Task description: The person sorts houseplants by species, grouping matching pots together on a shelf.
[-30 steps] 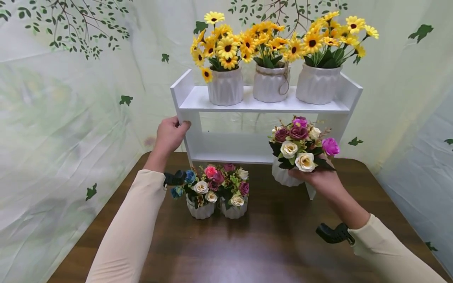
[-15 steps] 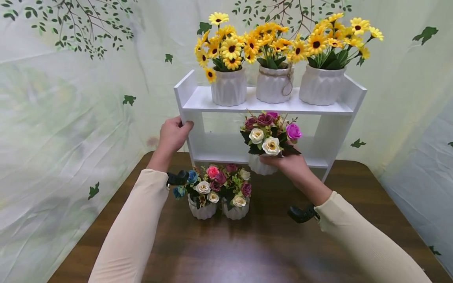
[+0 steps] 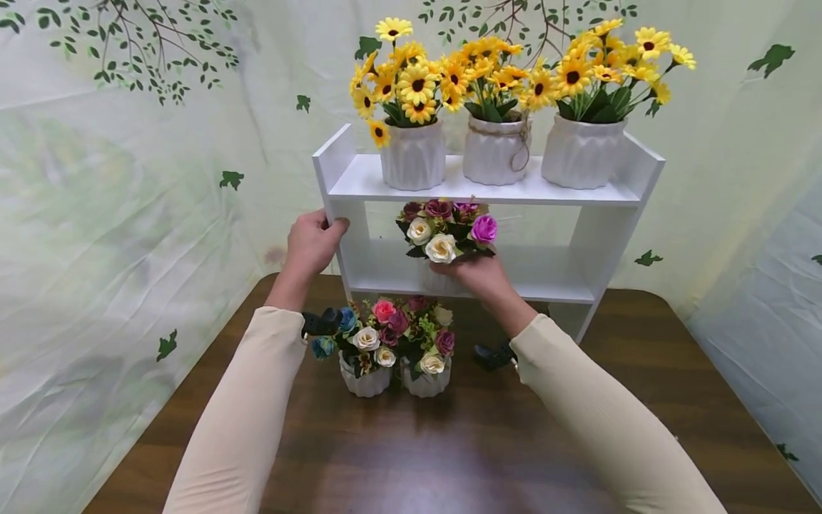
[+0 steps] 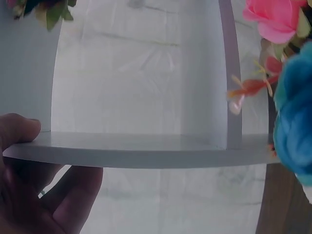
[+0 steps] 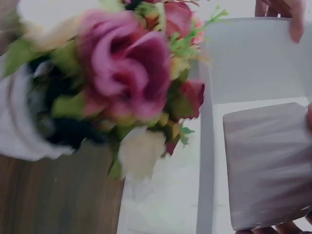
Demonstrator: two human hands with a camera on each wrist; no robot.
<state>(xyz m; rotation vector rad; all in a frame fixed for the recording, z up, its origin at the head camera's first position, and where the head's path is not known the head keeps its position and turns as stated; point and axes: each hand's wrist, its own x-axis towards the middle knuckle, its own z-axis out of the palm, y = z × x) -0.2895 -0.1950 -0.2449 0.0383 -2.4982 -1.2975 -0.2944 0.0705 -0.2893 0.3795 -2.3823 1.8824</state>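
My left hand (image 3: 312, 243) grips the left side panel of a white two-tier shelf (image 3: 606, 243); in the left wrist view the thumb and fingers (image 4: 78, 195) lie on either side of the panel's edge. With my right hand (image 3: 481, 275) I hold a white pot of artificial roses (image 3: 441, 248), cream, dusky purple and magenta, inside the shelf's middle opening. The right wrist view shows the ribbed pot (image 5: 268, 168) between the fingers. Whether its base touches the lower board (image 3: 552, 293) cannot be told.
Three white pots of yellow sunflowers (image 3: 414, 157) stand on the upper board. Two smaller-looking rose pots (image 3: 364, 382) (image 3: 427, 382) stand on the brown table (image 3: 385, 457) before the shelf's left half. A printed leafy cloth (image 3: 160, 178) hangs behind.
My right hand has carried the rose pot leftward and slightly up, from the shelf's right side into the middle opening. The left hand keeps its grip on the side panel.
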